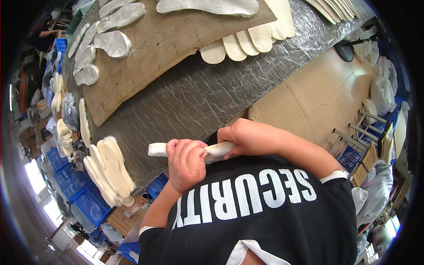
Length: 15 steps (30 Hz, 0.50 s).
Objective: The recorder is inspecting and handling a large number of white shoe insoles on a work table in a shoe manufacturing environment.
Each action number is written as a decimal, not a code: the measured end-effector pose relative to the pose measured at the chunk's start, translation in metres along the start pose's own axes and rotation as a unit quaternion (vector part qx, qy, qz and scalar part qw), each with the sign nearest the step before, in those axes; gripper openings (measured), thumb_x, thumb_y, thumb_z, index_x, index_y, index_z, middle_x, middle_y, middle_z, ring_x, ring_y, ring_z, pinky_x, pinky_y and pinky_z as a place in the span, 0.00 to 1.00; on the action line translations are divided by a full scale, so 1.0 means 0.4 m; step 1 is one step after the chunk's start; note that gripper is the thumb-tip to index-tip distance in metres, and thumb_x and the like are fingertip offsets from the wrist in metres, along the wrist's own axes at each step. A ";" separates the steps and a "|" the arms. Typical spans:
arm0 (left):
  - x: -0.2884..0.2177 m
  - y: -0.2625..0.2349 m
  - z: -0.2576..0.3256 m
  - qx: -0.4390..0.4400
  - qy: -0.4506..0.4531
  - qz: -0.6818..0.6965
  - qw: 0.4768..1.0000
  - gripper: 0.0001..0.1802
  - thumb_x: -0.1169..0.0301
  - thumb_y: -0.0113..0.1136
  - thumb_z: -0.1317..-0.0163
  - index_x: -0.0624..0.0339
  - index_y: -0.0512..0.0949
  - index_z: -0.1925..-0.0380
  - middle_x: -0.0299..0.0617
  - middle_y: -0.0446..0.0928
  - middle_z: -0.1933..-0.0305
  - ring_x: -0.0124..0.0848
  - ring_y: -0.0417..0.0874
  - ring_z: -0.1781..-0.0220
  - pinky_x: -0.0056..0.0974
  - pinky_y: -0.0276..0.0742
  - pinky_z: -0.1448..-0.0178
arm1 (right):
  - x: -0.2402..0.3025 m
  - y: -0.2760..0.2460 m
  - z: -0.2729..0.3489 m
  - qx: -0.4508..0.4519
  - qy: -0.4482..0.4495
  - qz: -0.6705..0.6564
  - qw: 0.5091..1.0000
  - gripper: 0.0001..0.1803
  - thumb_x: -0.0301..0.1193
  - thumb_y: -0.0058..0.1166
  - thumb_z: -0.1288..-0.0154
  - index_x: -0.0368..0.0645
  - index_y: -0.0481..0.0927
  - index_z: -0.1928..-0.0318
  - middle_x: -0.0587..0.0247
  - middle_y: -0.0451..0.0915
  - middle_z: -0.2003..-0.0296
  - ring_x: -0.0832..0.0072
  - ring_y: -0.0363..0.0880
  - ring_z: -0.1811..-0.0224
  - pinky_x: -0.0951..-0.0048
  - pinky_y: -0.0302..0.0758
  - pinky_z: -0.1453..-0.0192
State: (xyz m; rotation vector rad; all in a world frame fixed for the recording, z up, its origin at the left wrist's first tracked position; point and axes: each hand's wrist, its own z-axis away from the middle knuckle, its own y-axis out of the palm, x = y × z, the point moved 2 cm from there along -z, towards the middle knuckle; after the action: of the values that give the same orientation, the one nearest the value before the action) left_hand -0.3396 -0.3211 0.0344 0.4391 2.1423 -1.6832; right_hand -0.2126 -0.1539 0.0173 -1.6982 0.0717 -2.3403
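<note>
Close in front of my chest, both hands grip one white fleecy insole (157, 149), held edge-on so that its thin side shows. My left hand (187, 162) has its fingers wrapped round the middle, and one end sticks out to the left. The right hand (248, 138) pinches the other end between thumb and fingers. Both hands nearly meet along its edge, and the fingers cover much of it. Beyond them lies the table's dark plastic-covered top (185, 97).
A brown board (163, 42) on the table bears several fleecy insoles (121, 17). Cream insoles (234, 46) poke out from beneath its edge. Another pile of insoles (110, 168) lies at the table's left edge. Blue crates (90, 203) stand left; metal-framed stools (353, 141) stand right.
</note>
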 end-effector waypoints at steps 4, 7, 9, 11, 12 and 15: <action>-0.002 0.004 0.003 -0.011 -0.001 0.011 1.000 0.06 0.75 0.60 0.44 0.57 0.72 0.69 0.37 0.79 0.62 0.36 0.78 0.62 0.46 0.63 0.50 | -0.019 0.010 -0.001 -0.035 -0.018 -0.001 0.999 0.09 0.26 0.61 0.43 0.37 0.78 0.63 0.48 0.81 0.71 0.52 0.82 0.67 0.59 0.76 0.61; -0.003 0.007 0.003 -0.009 -0.006 0.024 1.000 0.06 0.75 0.60 0.44 0.58 0.72 0.69 0.37 0.79 0.62 0.37 0.78 0.62 0.47 0.63 0.50 | -0.031 0.014 0.000 -0.046 -0.031 -0.001 0.998 0.09 0.26 0.61 0.43 0.38 0.78 0.63 0.48 0.81 0.72 0.50 0.81 0.67 0.58 0.76 0.62; -0.002 0.008 0.001 -0.006 -0.005 0.018 1.000 0.07 0.76 0.60 0.45 0.57 0.72 0.69 0.37 0.78 0.62 0.36 0.78 0.62 0.47 0.64 0.49 | -0.023 0.009 -0.002 -0.045 -0.033 0.000 0.998 0.10 0.28 0.62 0.43 0.38 0.79 0.62 0.48 0.81 0.72 0.50 0.81 0.67 0.57 0.76 0.62; -0.003 0.001 -0.010 -0.003 0.001 0.003 1.000 0.07 0.76 0.61 0.44 0.57 0.71 0.69 0.39 0.79 0.62 0.38 0.78 0.63 0.48 0.65 0.48 | -0.002 -0.004 0.002 -0.031 -0.019 0.064 0.997 0.13 0.33 0.64 0.41 0.38 0.79 0.61 0.48 0.81 0.71 0.50 0.82 0.65 0.57 0.76 0.61; -0.002 0.000 -0.015 0.000 0.008 -0.012 1.000 0.08 0.76 0.61 0.43 0.58 0.71 0.68 0.40 0.79 0.62 0.39 0.78 0.63 0.49 0.66 0.48 | -0.008 -0.001 0.000 -0.030 -0.019 0.064 0.997 0.13 0.33 0.64 0.41 0.38 0.79 0.61 0.48 0.81 0.71 0.50 0.82 0.65 0.57 0.76 0.61; -0.003 0.009 -0.018 -0.011 0.029 -0.049 0.998 0.07 0.75 0.62 0.45 0.58 0.74 0.68 0.39 0.77 0.60 0.39 0.78 0.60 0.50 0.66 0.47 | -0.040 0.003 -0.014 -0.059 -0.041 0.017 0.997 0.17 0.40 0.63 0.38 0.39 0.79 0.59 0.48 0.81 0.70 0.50 0.81 0.64 0.59 0.75 0.61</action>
State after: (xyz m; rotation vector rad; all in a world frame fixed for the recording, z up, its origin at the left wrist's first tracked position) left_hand -0.3376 -0.3134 0.0337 0.3858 2.2559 -1.7172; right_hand -0.2128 -0.1521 0.0003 -1.8314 0.2252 -2.2792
